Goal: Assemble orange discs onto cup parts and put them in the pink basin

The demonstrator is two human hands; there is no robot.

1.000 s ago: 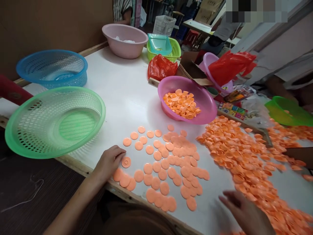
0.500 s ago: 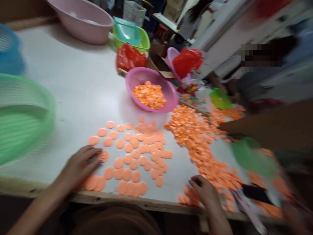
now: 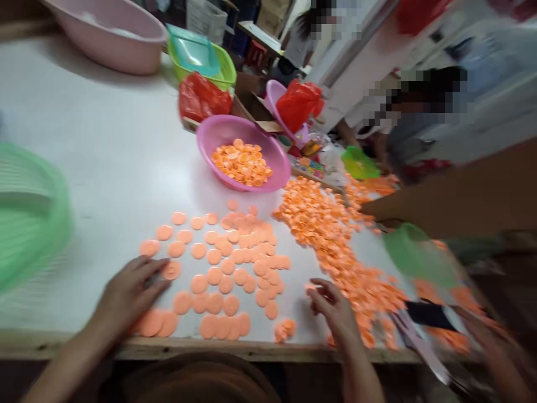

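Flat, round orange discs (image 3: pixel 215 303) are spread over the white table in front of me, some overlapping. My left hand (image 3: pixel 132 291) rests low on the table at their left side, fingers stretched out. Its fingertips reach the edge of one orange disc (image 3: pixel 171 270), which has a small raised mark in its middle. To the right, my right hand (image 3: pixel 333 310) is above the table with thumb and fingers drawn together. A small orange plastic piece (image 3: pixel 310 287) shows at its fingertips, slightly blurred. Several similar small orange pieces (image 3: pixel 285 330) lie near the front edge.
A long heap of small orange pieces (image 3: pixel 335 252) runs along the right. Behind the discs stands a pink basin (image 3: pixel 203 148) partly filled with them. A green basket (image 3: pixel 61 207) is at left, scissors (image 3: pixel 419 341) at right. A co-worker's hand (image 3: pixel 486 330) shows at far right.
My right hand has moved left and away from the front edge, with a small orange piece at its fingertips. A small cluster of pieces now lies nearer the discs. My left hand stays by its disc.
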